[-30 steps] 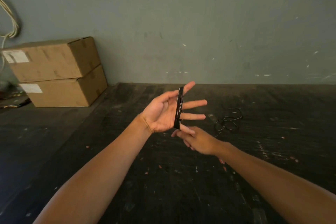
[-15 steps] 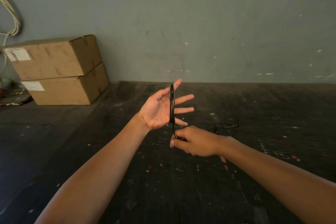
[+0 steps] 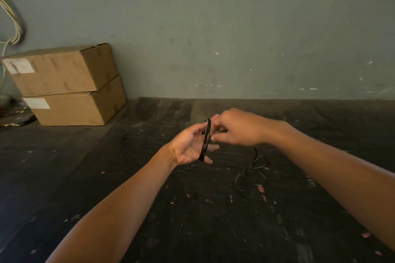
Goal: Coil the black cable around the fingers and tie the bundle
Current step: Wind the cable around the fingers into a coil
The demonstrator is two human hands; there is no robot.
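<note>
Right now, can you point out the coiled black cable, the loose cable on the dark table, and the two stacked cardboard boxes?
Coiled black cable (image 3: 205,141): head view, mid-coil across left fingers.
Loose black cable (image 3: 249,172): head view, tangle on table.
Stacked brown cardboard boxes (image 3: 64,74): head view, upper box's front face.

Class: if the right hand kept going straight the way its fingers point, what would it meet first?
Likely the cable coil on the left hand; the right hand already sits right beside it, though depth is unclear.

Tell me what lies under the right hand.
Loose black cable trails from the right hand onto the dark floor. The hand covers the left hand's fingertips.
</note>
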